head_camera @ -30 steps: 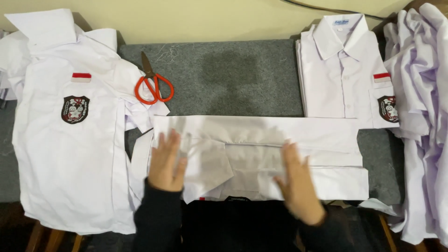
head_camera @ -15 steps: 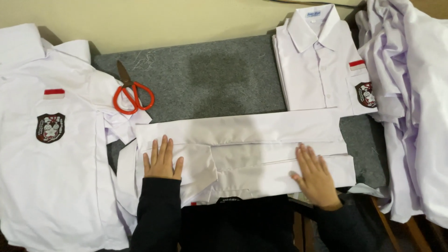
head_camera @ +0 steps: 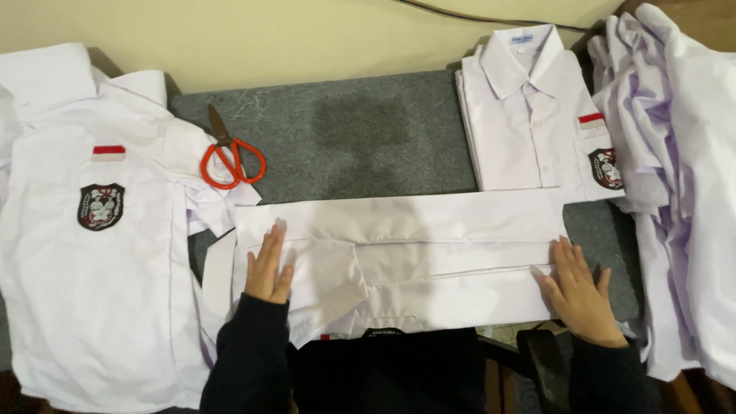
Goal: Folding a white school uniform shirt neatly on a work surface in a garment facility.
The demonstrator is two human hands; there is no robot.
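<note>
White shirt (head_camera: 429, 253) lies face down across the near middle of the bench (head_camera: 368, 138), folded into a long band running left to right, sleeves tucked in. Grey felt-like cover on the bench, a darker patch at its far middle.

Left hand (head_camera: 270, 264): flat, palm down, fingers together and straight, pressing the left end of the folded shirt. Nothing gripped. Right hand (head_camera: 579, 291): flat as well, fingers slightly spread, resting on the right end of the shirt, near its edge. No grip closed on anything there either. Both forearms in dark sleeves.

Orange-handled scissors (head_camera: 230, 157) lie closed on the grey cover, far left of the folded shirt, apart from it. Open shirt with crest badge (head_camera: 100, 230) spread flat at left. Folded shirt, collar up (head_camera: 529, 115), sits at far right, its near edge touching the band. Heap of loose white shirts (head_camera: 682, 176) at the right edge.
</note>
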